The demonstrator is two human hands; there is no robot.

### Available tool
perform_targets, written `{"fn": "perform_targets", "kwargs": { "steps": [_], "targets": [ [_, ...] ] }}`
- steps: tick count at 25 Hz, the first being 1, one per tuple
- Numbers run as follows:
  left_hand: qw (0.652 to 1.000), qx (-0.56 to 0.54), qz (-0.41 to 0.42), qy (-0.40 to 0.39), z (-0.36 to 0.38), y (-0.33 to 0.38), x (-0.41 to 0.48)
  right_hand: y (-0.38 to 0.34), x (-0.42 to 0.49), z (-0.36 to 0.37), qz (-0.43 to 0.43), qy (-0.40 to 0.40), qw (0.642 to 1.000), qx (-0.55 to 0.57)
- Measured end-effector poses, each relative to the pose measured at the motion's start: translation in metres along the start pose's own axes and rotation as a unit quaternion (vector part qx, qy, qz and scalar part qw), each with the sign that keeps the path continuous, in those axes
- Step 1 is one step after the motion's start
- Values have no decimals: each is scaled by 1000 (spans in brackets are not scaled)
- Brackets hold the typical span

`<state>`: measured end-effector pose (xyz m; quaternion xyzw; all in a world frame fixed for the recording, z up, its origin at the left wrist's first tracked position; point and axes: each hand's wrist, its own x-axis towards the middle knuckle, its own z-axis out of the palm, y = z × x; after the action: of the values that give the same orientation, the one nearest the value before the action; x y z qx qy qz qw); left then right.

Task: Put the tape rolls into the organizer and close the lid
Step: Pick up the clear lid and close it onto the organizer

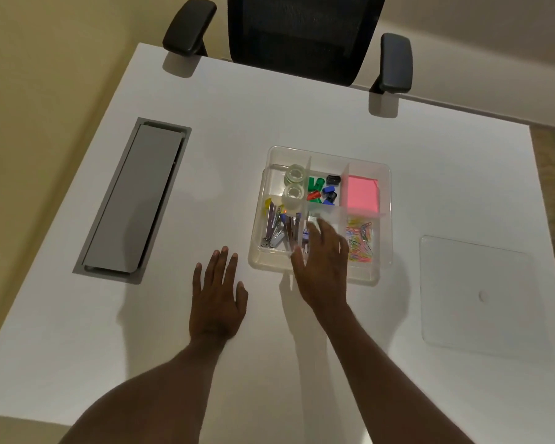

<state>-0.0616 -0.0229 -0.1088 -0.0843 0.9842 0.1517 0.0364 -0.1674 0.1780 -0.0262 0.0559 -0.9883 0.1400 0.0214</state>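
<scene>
White desk [302, 363] nearest you: your left hand [217, 302] rests flat, fingers spread, steadying you. Your right hand [322, 267] hovers open and empty over the organizer [383, 219]. Both tape rolls [294, 186] sit in its far-left compartment; the lid [481, 299] waits right.

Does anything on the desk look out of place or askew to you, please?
Nothing looks spilled or damaged. The two clear tape rolls sit in the far-left compartment of the clear plastic organizer, but its flat clear lid lies apart on the white desk to the right, not yet fitted.
</scene>
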Motion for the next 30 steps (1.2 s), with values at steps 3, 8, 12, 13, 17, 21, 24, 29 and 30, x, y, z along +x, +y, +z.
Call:
{"fn": "perform_targets", "kwargs": {
  "steps": [3, 8, 12, 13, 17, 21, 24, 29, 30],
  "targets": [
    [1000, -20, -6, -15, -13, 7, -2, 4, -64, -10, -50, 9, 999, 2],
    [996, -45, -26, -72, -44, 23, -10, 14, -147, -33, 7, -170, 985, 39],
    [985, -37, -61, -155, -56, 37, -34, 26, -184, -47, 90, -306, 947, 48],
    [984, -36, -61, -163, -57, 40, -45, 27, -190, -51, 99, -313, 943, 50],
    [976, -60, -78, -194, -60, 59, -81, 30, -202, -57, 104, -329, 937, 53],
    [967, -49, -94, -232, -66, 81, -88, 33, -189, -64, 110, -312, 942, 54],
    [962, -34, -101, -252, -68, 91, -87, 35, -181, -68, 107, -300, 947, 51],
    [962, -15, -91, -255, -62, 121, -83, 55, -172, -74, 86, -282, 953, 64],
    [963, -18, -85, -254, -59, 131, -82, 64, -170, -77, 85, -275, 955, 67]
  ]
}}
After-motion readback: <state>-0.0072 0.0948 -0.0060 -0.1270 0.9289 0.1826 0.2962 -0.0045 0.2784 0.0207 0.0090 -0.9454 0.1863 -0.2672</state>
